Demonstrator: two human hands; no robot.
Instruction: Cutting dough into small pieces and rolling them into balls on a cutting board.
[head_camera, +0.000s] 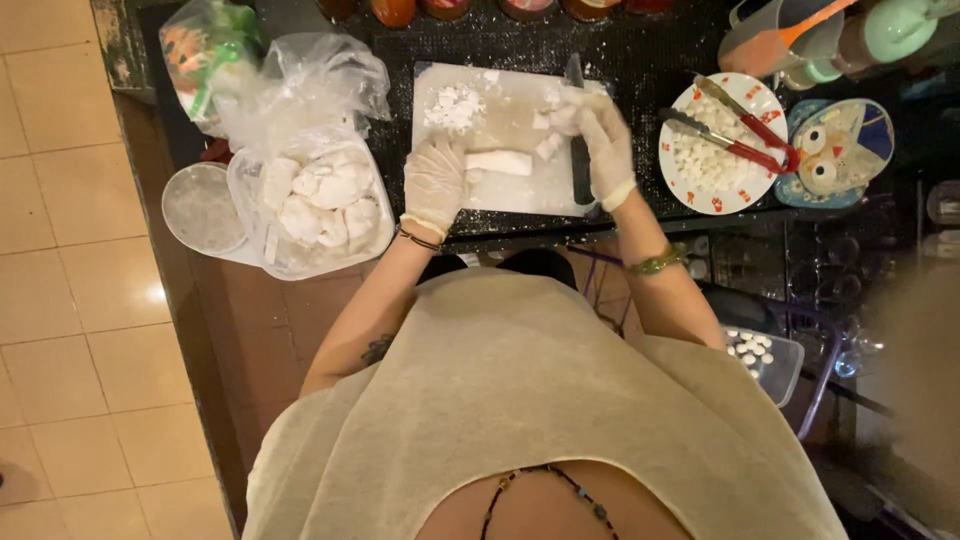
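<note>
A clear plastic bag (310, 190) full of white lumps sits open at the left of the dark surface (640, 60), with a round clear lid (203, 208) just beside it and a second crumpled bag (205, 50) with green and orange contents behind. At the right stands a white plate (722, 145) with red marks round its rim, heaped with small white cubes; red-handled tongs (745, 125) lie across it. Next to the plate is a blue dish (840, 150) painted with a cartoon face.

In the middle lies a white cutting board (500, 140), dusted with white powder. The left hand (435, 185), in a thin clear glove, rests flat with open fingers at the board's near edge, touching the end of a white block (500, 161). The right hand (600, 135), also gloved, is closed over small white pieces near a dark-handled knife (578, 150) that lies on the board (whether it grips the knife too I cannot tell).

Jars along the top edge are cut off, as are a jug and a mint-green cup at the upper right. A small clear tub (765, 360) of white pieces sits lower down, partly hidden by the right arm. The shelves below the surface are too dark to read.

The floor (60, 250) at the left is pale beige tile.
</note>
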